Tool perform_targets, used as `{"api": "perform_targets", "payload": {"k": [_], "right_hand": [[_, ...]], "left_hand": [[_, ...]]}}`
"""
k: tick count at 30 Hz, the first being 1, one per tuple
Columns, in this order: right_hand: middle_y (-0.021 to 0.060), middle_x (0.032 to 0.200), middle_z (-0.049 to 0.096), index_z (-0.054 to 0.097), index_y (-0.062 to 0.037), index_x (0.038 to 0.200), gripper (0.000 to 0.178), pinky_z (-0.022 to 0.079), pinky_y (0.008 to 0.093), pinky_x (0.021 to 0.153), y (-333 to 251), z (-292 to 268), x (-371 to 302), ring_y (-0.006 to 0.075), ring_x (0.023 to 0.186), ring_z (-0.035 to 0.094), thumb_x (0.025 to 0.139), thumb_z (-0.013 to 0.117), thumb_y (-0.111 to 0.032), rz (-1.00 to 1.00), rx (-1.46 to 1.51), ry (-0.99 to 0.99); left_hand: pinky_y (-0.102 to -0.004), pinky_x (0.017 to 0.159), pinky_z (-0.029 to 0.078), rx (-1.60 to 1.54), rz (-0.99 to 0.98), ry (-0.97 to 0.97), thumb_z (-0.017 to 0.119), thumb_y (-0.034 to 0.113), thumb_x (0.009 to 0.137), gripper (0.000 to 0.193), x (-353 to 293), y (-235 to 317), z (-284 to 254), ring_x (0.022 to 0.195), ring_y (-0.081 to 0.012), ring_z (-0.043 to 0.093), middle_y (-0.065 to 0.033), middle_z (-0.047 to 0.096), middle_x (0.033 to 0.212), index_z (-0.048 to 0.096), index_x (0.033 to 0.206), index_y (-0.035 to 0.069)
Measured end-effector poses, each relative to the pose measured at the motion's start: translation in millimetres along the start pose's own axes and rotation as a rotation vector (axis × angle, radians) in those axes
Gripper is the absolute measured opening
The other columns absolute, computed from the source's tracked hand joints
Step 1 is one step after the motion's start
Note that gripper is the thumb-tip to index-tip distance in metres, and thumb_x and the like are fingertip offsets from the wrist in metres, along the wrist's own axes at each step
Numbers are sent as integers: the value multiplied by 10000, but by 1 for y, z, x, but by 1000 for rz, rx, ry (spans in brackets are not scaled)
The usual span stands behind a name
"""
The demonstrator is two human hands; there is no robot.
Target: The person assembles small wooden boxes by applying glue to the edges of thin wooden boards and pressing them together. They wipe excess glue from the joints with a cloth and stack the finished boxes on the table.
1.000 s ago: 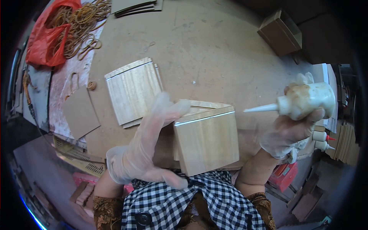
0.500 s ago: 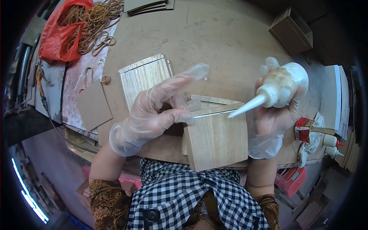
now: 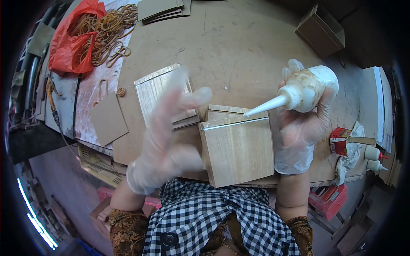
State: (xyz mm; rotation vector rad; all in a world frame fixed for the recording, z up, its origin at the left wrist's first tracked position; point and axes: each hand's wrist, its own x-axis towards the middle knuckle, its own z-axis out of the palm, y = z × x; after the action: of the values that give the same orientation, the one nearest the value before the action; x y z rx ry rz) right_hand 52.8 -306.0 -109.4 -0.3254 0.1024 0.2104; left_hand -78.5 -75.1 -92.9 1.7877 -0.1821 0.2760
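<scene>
The person's right hand point(image 3: 301, 130) is wrapped around a white glue bottle point(image 3: 315, 87), its nozzle slanting left over the far edge of the nearer stack of wooden boards point(image 3: 239, 153); I can't tell whether the tip touches. The left hand point(image 3: 160, 138), blurred, is spread wide and holds nothing, between that stack and another stack of boards point(image 3: 147, 91) farther left on the table point(image 3: 239, 55).

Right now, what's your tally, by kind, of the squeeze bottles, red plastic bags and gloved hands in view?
Squeeze bottles: 3 (held bottle, red-tipped bottle, white-tipped bottle)
Red plastic bag: 1
Gloved hands: 2 (left hand, right hand)
Total: 6
</scene>
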Motion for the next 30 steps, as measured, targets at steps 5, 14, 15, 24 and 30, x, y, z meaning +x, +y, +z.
{"api": "perform_targets", "payload": {"k": [5,14,15,24,30], "right_hand": [[254,1465,390,385,-60,1419,633,451,616,1041,-1,-2,0,461,1319,426,926,650,-357,54,24,-16],[251,1445,409,387,-50,1411,622,455,614,1037,-2,-3,3,460,1296,450,926,653,-335,33,15,-25],[252,1443,411,388,-50,1410,619,455,615,1037,-4,-4,3,460,1290,455,927,652,-333,52,23,-44],[263,1447,402,378,-40,1411,626,467,615,1027,-1,2,3,457,1285,463,928,649,-331,-20,-18,19],[270,1477,362,357,-38,1425,643,461,618,1028,-3,2,4,441,1309,445,932,645,-332,-4,-4,-9]], "left_hand": [[-479,1214,74,329,9,-421,735,723,606,1348,-6,22,8,1494,-385,114,-262,198,1573,133,1517,-68],[-456,1214,143,384,-73,-436,866,530,505,1395,-6,24,11,1476,-419,147,-244,178,1588,106,1527,-39],[-453,1212,154,371,-75,-430,876,516,496,1400,-8,23,11,1478,-422,137,-239,174,1591,105,1529,-30],[-491,1201,138,228,-42,-300,867,592,509,1474,-20,13,15,1477,-475,47,-269,64,1603,-8,1531,-8],[-519,1198,104,322,-29,-193,824,677,523,1496,-31,8,18,1486,-455,30,-314,62,1585,-29,1522,-39]]}}
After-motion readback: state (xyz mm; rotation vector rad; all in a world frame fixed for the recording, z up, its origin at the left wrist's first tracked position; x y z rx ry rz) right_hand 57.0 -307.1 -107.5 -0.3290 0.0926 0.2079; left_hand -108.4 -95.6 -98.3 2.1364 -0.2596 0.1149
